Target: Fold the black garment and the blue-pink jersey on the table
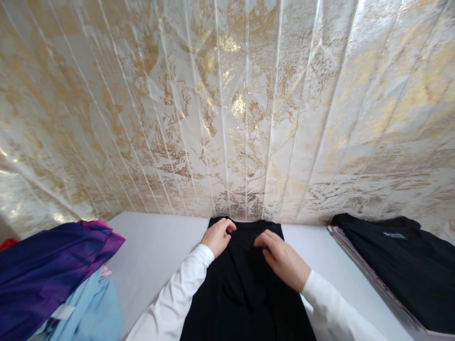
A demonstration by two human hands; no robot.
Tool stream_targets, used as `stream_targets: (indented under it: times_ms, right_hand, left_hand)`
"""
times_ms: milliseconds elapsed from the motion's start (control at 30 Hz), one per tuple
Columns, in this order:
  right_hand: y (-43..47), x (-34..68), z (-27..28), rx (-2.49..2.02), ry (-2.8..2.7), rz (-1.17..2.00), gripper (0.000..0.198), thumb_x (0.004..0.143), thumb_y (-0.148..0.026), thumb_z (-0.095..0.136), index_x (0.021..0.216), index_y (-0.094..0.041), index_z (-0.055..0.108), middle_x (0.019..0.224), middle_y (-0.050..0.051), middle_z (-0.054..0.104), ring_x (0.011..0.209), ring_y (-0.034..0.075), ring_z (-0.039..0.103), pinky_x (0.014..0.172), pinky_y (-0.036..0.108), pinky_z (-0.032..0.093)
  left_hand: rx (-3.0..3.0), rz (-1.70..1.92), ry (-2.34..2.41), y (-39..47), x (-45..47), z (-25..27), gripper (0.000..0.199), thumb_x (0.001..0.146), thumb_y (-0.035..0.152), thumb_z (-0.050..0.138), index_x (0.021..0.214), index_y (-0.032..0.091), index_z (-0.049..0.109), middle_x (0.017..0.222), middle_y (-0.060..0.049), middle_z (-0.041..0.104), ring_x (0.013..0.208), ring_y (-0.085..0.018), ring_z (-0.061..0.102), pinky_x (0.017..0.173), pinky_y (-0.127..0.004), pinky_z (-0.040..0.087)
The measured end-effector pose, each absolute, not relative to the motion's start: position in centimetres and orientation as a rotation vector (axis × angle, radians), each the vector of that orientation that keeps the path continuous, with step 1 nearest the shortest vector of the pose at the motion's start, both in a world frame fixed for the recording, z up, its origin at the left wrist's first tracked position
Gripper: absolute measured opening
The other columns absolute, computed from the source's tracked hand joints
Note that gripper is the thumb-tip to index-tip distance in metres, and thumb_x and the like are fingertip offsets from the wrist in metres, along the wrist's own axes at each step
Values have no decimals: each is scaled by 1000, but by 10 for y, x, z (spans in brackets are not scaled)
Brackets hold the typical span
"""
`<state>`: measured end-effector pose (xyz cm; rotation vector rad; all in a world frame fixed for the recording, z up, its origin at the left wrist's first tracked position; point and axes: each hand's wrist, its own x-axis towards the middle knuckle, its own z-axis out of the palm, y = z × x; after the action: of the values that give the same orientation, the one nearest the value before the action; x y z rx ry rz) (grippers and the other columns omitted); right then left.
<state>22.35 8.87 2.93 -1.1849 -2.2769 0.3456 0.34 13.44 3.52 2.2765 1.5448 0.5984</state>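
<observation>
A black garment lies spread in front of me, its top edge close to the patterned wall covering. A loose strip or fold of its cloth runs down the middle; the exact kind of garment is not clear. My left hand is over the upper left part, fingers loosely bent with a gap between thumb and forefinger. Over the upper right part is my right hand, its thumb and forefinger apart and curved toward the middle. Neither hand visibly grips the cloth, though the fingertips may be touching it.
The garment lies on a white table. At the left is a heap with a purple garment on top of a light blue one. A folded stack topped by a black shirt stands at the right. A gold-patterned covering rises behind.
</observation>
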Motion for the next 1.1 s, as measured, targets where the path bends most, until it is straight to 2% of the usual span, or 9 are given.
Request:
stream_targets:
  times_ms: [67, 167, 333, 533, 700, 800, 867, 933, 1100]
  right_hand:
    - [52, 208, 34, -1106, -2435, 465, 35, 64, -5, 47, 94, -23, 54, 97, 2, 55, 92, 20, 49, 83, 34, 41]
    - [18, 193, 26, -1140, -2552, 391, 41, 62, -10, 55, 101, -23, 55, 103, 4, 55, 94, 25, 49, 84, 39, 39]
    - [16, 189, 2, -1124, -2501, 193, 36, 72, -2, 42, 97, -23, 57, 90, 4, 57, 83, 20, 51, 80, 36, 40]
    - [14, 187, 1, -1074, -2520, 285, 42, 66, -4, 45, 102, -23, 56, 91, 3, 58, 83, 21, 54, 76, 34, 43]
    - [26, 203, 17, -1114, -2387, 345, 35, 81, -8, 36, 106, -24, 55, 99, 4, 60, 87, 19, 57, 80, 34, 44]
    - [60, 234, 14, -1214, -2211, 353, 38, 82, -8, 32, 108, -24, 56, 109, 5, 60, 97, 19, 58, 84, 34, 45]
    - [90, 262, 5, -1275, -2104, 354, 40, 77, -9, 35, 106, -23, 58, 114, 6, 60, 105, 21, 56, 90, 38, 43]
    - [119, 287, -5, -1307, -1984, 428, 41, 72, -11, 38, 105, -22, 60, 113, 6, 61, 108, 22, 54, 96, 40, 39]
    - [172, 316, -17, -1327, -1830, 540, 46, 66, -16, 40, 107, -22, 61, 108, 7, 65, 96, 22, 58, 84, 37, 45]
  left_hand:
    - [2330, 639, 1363, 133, 5, 37, 28, 79, 1, 48, 92, 22, 62, 99, 2, 62, 89, -12, 59, 81, -21, 43]
    - [2375, 649, 1153, 129, 13, 33, 26, 82, 5, 48, 90, 22, 65, 97, 3, 64, 92, -12, 59, 85, -19, 42]
    - [2422, 621, 1084, 128, 20, 19, 30, 74, 0, 52, 93, 18, 67, 93, -1, 65, 91, -16, 57, 87, -25, 43]
    - [2472, 529, 1141, 133, 18, 10, 47, 66, -5, 48, 100, 23, 65, 103, -1, 60, 97, -18, 52, 89, -29, 42]
    - [2506, 464, 1219, 121, 27, 21, 49, 63, -4, 47, 101, 23, 64, 106, -3, 59, 101, -23, 51, 89, -38, 40]
    - [2537, 472, 1170, 108, 41, 27, 43, 75, 4, 48, 112, 22, 59, 122, -4, 55, 112, -23, 49, 96, -38, 37]
    - [2550, 464, 1112, 99, 52, 25, 41, 84, 16, 48, 125, 22, 51, 137, -5, 45, 123, -23, 42, 102, -39, 33]
    - [2558, 435, 1054, 92, 62, 20, 47, 88, 29, 50, 134, 21, 42, 146, -7, 35, 132, -24, 34, 106, -41, 29]
    - [2579, 379, 970, 88, 70, 5, 60, 89, 39, 51, 141, 19, 31, 150, -11, 26, 138, -24, 20, 109, -46, 21]
